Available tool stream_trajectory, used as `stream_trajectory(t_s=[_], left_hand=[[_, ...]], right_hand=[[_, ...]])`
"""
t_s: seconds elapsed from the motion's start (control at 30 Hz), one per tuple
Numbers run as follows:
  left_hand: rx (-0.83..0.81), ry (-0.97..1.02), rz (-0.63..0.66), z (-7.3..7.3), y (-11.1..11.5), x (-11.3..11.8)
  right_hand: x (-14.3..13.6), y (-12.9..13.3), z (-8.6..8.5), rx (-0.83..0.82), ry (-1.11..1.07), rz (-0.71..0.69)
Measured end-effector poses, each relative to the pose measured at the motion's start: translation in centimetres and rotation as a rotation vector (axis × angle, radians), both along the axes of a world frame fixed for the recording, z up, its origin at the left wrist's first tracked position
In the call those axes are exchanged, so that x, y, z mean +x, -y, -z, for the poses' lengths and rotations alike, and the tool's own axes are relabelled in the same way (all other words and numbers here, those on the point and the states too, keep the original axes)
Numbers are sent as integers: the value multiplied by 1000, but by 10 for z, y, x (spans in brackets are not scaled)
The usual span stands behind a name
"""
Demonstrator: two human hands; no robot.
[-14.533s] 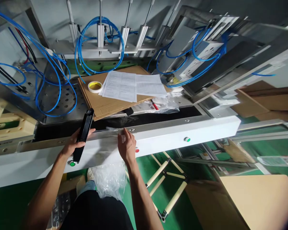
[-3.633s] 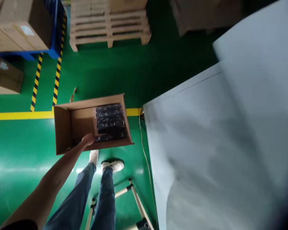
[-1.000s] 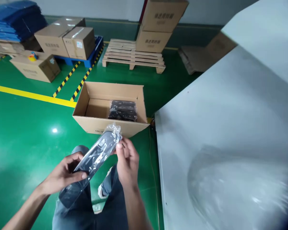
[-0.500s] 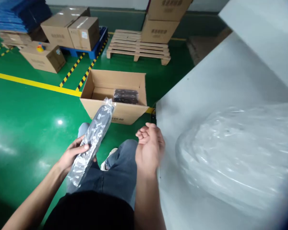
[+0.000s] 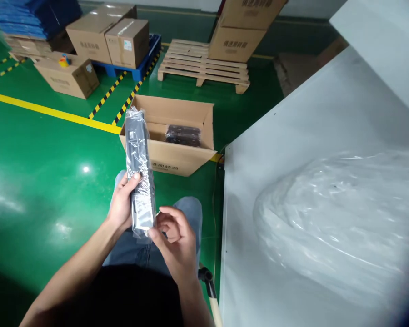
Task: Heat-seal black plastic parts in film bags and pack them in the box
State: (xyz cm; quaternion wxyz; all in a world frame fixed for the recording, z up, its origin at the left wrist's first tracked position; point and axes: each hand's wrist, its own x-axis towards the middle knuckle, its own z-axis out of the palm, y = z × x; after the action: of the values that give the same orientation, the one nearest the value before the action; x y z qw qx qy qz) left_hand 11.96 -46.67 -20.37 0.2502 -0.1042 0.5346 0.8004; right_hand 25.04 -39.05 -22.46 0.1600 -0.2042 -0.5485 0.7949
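My left hand [image 5: 122, 202] is closed around a long dark part in a clear plastic bag [image 5: 138, 159], thumb on its front face. The part is held nearly upright over my lap, its top end overlapping the left side of an open cardboard box [image 5: 180, 159]. With thumb and curled fingers, my right hand [image 5: 175, 236] grips the lower right corner of the same bagged part. Inside the box, toward the right, lies another dark bagged item [image 5: 183, 135].
A pale grey surface [image 5: 245, 190] on my right carries a heap of clear plastic bags [image 5: 344, 213]. Beyond the box are a wooden pallet [image 5: 204, 68], stacked cartons [image 5: 238, 43], cartons on a blue pallet [image 5: 127, 43] and a carton with a yellow tape dispenser [image 5: 64, 61].
The bagged part has turned more upright and moved slightly right and up with my left hand. My right hand has come left from beside the grey surface to the part's lower end.
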Motion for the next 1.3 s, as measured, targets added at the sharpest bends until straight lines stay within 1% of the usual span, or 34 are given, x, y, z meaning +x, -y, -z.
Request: stream_trajectory(t_s=[0.13,0.2,0.27,0.37,0.43,0.5,0.6,0.67,0.7,0.77,0.87,0.97,1.03,1.1,1.17,1.3], left_hand=[[15,-55,-88,-2,-5,2],[25,-77,-82,0,-4,3],[41,-89,5,3,0,6],[85,-78,235,13,9,16],[114,-72,396,21,15,25],[115,-95,516,29,20,33],[50,-176,619,35,25,37],[-38,-251,646,36,27,37],[-90,-293,628,36,28,35],[-195,-383,522,34,30,33],[-328,-569,365,28,28,31],[-411,-803,291,16,18,30],[-420,-895,244,8,7,29],[-409,-916,199,0,-4,28],[-392,-896,164,-5,-12,28],[-341,-797,174,-10,-18,28]], right_hand=[[6,-11,15,-44,15,-73],[9,-19,22,-14,34,-108],[8,-27,28,32,29,-84],[0,-36,31,63,-21,19],[-8,-38,27,64,-42,29],[-15,-37,20,83,-25,23],[-17,-32,11,103,-8,26],[-16,-29,9,94,-31,62],[-15,-28,9,98,-37,90],[-13,-27,11,119,-33,137],[-12,-26,13,174,-32,145],[-12,-24,14,241,-44,125],[-11,-22,17,277,-43,121],[-9,-21,22,298,-48,122],[-6,-20,29,302,-50,121],[-4,-20,36,286,-42,126]])
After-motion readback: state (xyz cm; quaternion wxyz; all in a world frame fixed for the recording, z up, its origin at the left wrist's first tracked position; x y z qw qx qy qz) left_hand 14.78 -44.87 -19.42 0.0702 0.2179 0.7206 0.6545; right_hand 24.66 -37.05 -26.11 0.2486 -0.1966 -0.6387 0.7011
